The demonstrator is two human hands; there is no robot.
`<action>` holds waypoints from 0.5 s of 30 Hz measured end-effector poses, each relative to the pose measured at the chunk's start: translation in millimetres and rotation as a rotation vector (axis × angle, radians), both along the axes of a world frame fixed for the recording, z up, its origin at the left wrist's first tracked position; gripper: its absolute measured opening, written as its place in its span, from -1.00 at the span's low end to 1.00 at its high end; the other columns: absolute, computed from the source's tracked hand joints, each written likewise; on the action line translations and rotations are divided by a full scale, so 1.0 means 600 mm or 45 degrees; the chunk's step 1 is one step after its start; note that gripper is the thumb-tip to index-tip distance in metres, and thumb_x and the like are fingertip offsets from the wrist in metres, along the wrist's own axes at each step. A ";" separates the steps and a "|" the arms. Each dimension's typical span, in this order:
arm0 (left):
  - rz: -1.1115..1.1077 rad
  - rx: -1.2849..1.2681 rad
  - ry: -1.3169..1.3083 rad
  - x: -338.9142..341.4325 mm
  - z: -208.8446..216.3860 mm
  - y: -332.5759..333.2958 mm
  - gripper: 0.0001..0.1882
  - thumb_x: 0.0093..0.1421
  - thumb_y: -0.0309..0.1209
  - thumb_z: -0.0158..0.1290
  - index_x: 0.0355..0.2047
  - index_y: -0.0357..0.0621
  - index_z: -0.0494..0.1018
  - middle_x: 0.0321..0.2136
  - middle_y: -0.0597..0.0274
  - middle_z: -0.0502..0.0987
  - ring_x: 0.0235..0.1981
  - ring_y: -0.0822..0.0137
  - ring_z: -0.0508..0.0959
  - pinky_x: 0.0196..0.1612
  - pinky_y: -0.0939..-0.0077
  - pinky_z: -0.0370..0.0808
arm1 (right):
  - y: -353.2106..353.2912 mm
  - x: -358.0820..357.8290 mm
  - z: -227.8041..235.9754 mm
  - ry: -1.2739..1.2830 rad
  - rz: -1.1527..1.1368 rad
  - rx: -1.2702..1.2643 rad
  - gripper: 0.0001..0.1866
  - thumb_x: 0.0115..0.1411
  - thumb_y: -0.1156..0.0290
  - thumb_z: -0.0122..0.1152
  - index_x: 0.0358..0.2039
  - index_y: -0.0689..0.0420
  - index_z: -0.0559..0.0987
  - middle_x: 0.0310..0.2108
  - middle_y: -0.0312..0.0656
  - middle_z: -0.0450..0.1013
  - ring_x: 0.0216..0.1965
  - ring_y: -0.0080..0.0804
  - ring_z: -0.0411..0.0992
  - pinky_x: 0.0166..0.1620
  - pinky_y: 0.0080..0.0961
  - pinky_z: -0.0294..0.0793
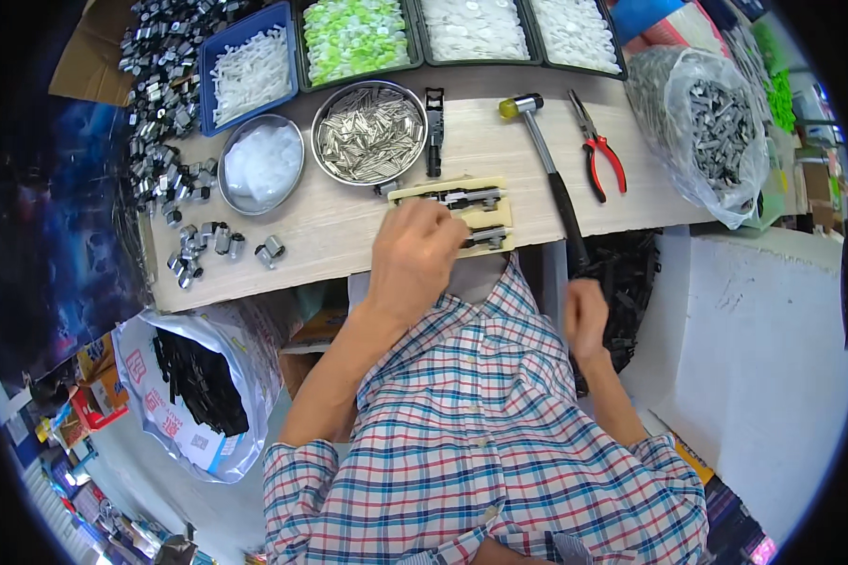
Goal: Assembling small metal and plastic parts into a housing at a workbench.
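My left hand [415,252] curled over cream jig [454,212], grip hidden. One black part [462,198] seated up top, lower slot in progress. Right hand [584,318] fisted, apparently empty, below bench edge.

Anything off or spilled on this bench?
Small metal clips lie scattered loose near the table's left edge, outside any tray. The hammer handle overhangs the front edge. Left hand rests on the jig.
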State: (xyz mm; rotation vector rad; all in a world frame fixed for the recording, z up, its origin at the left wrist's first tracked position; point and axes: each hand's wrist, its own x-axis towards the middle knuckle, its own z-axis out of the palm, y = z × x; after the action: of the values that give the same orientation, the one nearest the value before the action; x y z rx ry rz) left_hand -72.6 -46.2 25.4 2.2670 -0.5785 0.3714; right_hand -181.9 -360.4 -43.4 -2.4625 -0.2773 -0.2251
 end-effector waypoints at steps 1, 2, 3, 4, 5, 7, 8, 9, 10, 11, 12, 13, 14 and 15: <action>0.014 0.004 0.003 0.011 0.000 0.002 -0.88 0.04 -0.52 0.25 -0.38 -0.17 0.56 -0.40 0.17 0.51 -0.26 0.12 0.52 -0.22 0.25 0.45 | -0.034 -0.005 -0.033 0.096 -0.207 -0.091 -0.71 0.13 0.67 0.11 -0.11 0.22 0.55 -0.15 0.09 0.49 -0.12 0.10 0.47 -0.11 -0.15 0.48; 0.129 -0.039 -0.040 0.033 0.005 0.003 -0.88 0.00 -0.53 0.23 -0.41 -0.17 0.55 -0.39 0.17 0.51 -0.25 0.12 0.51 -0.21 0.25 0.44 | -0.063 -0.006 -0.062 0.077 -0.287 -0.329 -0.68 0.14 0.66 0.09 -0.07 0.21 0.54 -0.07 0.09 0.47 -0.05 0.11 0.44 -0.04 -0.12 0.46; 0.249 -0.081 -0.086 0.055 0.004 0.003 -0.89 -0.04 -0.54 0.22 -0.45 -0.17 0.54 -0.39 0.16 0.51 -0.24 0.12 0.50 -0.19 0.26 0.44 | -0.094 -0.006 -0.096 0.053 -0.363 -0.567 -0.65 0.15 0.65 0.07 -0.03 0.20 0.52 0.01 0.09 0.44 0.01 0.12 0.41 0.03 -0.09 0.43; 0.258 -0.076 -0.092 0.080 0.004 0.001 -0.89 -0.04 -0.54 0.22 -0.45 -0.17 0.54 -0.39 0.16 0.51 -0.24 0.12 0.50 -0.19 0.26 0.44 | -0.134 -0.015 -0.138 0.177 -0.358 -0.747 -0.63 0.14 0.59 0.11 0.00 0.17 0.51 0.12 0.07 0.38 0.13 0.11 0.34 0.13 -0.06 0.37; 0.276 0.092 -0.203 0.106 0.003 -0.002 -0.89 -0.05 -0.55 0.21 -0.45 -0.18 0.55 -0.39 0.16 0.52 -0.23 0.13 0.50 -0.19 0.26 0.44 | -0.154 -0.022 -0.161 0.168 -0.345 -0.744 -0.63 0.14 0.59 0.11 0.00 0.17 0.51 0.12 0.07 0.38 0.13 0.11 0.34 0.13 -0.06 0.37; 0.299 0.260 -0.318 0.148 -0.005 -0.010 -0.89 -0.06 -0.56 0.21 -0.46 -0.19 0.56 -0.38 0.16 0.53 -0.22 0.13 0.49 -0.19 0.26 0.43 | -0.179 -0.027 -0.184 0.260 -0.245 -1.079 -0.62 0.14 0.50 0.18 0.01 0.13 0.51 0.10 0.03 0.38 0.11 0.09 0.34 0.12 -0.06 0.36; 0.291 0.432 -0.332 0.161 -0.010 -0.016 -0.88 -0.08 -0.56 0.21 -0.46 -0.19 0.57 -0.38 0.17 0.54 -0.22 0.14 0.49 -0.19 0.28 0.41 | -0.184 -0.020 -0.182 0.253 -0.237 -1.078 -0.62 0.14 0.50 0.18 0.01 0.13 0.51 0.10 0.03 0.38 0.11 0.09 0.34 0.12 -0.06 0.36; 0.281 0.603 -0.344 0.169 -0.013 -0.021 -0.87 -0.10 -0.56 0.21 -0.46 -0.18 0.57 -0.38 0.17 0.55 -0.21 0.15 0.48 -0.19 0.29 0.39 | -0.190 -0.014 -0.178 0.318 -0.199 -1.045 -0.65 0.15 0.47 0.19 -0.02 0.13 0.51 0.06 0.02 0.40 0.10 0.08 0.34 0.12 -0.06 0.35; 0.265 0.680 -0.327 0.174 -0.017 -0.024 -0.85 -0.14 -0.53 0.23 -0.47 -0.16 0.57 -0.40 0.18 0.55 -0.22 0.17 0.46 -0.18 0.32 0.35 | -0.195 -0.009 -0.175 0.384 -0.162 -1.012 -0.68 0.16 0.44 0.20 -0.05 0.13 0.51 0.02 0.02 0.41 0.08 0.06 0.34 0.12 -0.06 0.34; 0.268 0.683 -0.332 0.177 -0.021 -0.029 -0.85 -0.14 -0.53 0.23 -0.47 -0.16 0.57 -0.40 0.18 0.55 -0.22 0.17 0.46 -0.18 0.32 0.35 | -0.194 -0.007 -0.170 0.378 -0.163 -1.009 -0.68 0.16 0.44 0.20 -0.05 0.13 0.51 0.02 0.02 0.41 0.08 0.06 0.34 0.12 -0.06 0.34; 0.286 0.701 -0.329 0.180 -0.027 -0.034 -0.84 -0.15 -0.53 0.23 -0.47 -0.15 0.57 -0.40 0.17 0.55 -0.22 0.18 0.46 -0.18 0.31 0.35 | -0.194 -0.008 -0.165 0.319 -0.138 -0.966 -0.71 0.17 0.43 0.20 -0.07 0.13 0.50 -0.01 0.02 0.42 0.06 0.06 0.35 0.11 -0.06 0.35; 0.304 0.720 -0.325 0.182 -0.032 -0.036 -0.84 -0.16 -0.54 0.23 -0.47 -0.15 0.57 -0.41 0.17 0.55 -0.22 0.18 0.46 -0.18 0.31 0.34 | -0.192 -0.011 -0.163 0.260 -0.114 -0.924 -0.73 0.18 0.42 0.20 -0.10 0.13 0.49 -0.04 0.01 0.43 0.04 0.06 0.35 0.11 -0.05 0.35; 0.304 0.718 -0.325 0.183 -0.032 -0.038 -0.84 -0.16 -0.54 0.23 -0.47 -0.15 0.57 -0.41 0.17 0.55 -0.22 0.18 0.46 -0.18 0.31 0.34 | -0.192 -0.015 -0.163 0.259 -0.115 -0.926 -0.73 0.18 0.42 0.20 -0.10 0.13 0.49 -0.04 0.01 0.43 0.04 0.06 0.35 0.11 -0.05 0.35; 0.292 0.703 -0.313 0.185 -0.032 -0.040 -0.83 -0.16 -0.54 0.23 -0.46 -0.15 0.57 -0.40 0.17 0.55 -0.22 0.17 0.46 -0.17 0.29 0.34 | -0.189 -0.021 -0.166 0.242 -0.125 -0.868 -0.77 0.19 0.44 0.19 -0.12 0.14 0.48 -0.07 0.03 0.43 0.03 0.07 0.36 0.10 -0.07 0.35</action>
State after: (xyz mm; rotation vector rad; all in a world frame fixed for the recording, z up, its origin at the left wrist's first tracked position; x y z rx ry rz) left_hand 38.3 -70.2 6.2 2.8551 -0.5995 0.6785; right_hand -194.7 -474.0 -142.9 -3.1486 -0.1658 0.0842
